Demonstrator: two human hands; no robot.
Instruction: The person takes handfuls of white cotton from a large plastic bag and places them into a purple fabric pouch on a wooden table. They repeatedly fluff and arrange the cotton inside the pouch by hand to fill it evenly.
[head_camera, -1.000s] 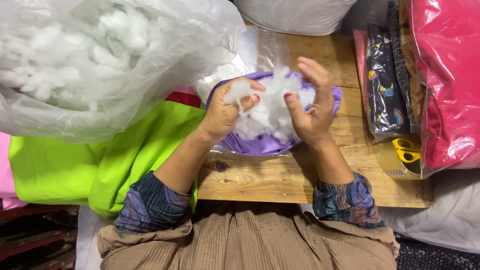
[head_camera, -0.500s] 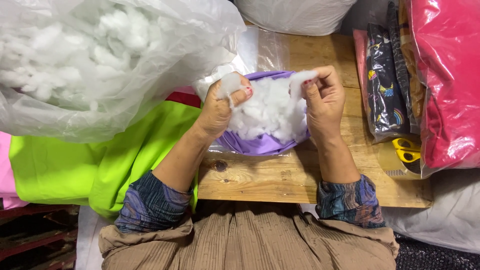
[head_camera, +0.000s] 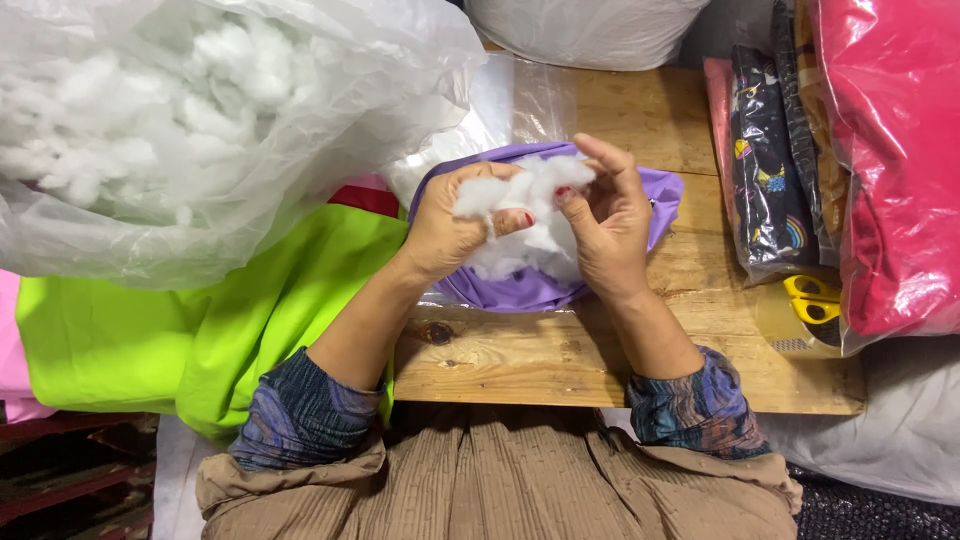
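Two hands meet over the purple fabric cover (head_camera: 530, 285) lying on the wooden table (head_camera: 640, 360), seen from the head camera looking straight down. Both are closed on one clump of white stuffing (head_camera: 520, 195): the left hand (head_camera: 450, 225) pinches it from one side with thumb and fingers, and the right hand (head_camera: 605, 225) grips it from the other, fingers curled over the top. More of the same white fluff sits below the clump, inside the opening of the purple cover.

Left of the purple cover, a big clear plastic bag (head_camera: 200, 130) bulges with loose white stuffing and rests partly on bright green cloth (head_camera: 180, 330), which hangs over the table's near edge. A strip of red cloth (head_camera: 365, 198) shows between the green cloth and the cover. Right of the cover lie flat packets of dark patterned fabric (head_camera: 770, 170), then a pink-red bundle (head_camera: 890, 160) in clear wrap. Near those, yellow-handled scissors (head_camera: 815, 300) rest by the table's right edge.
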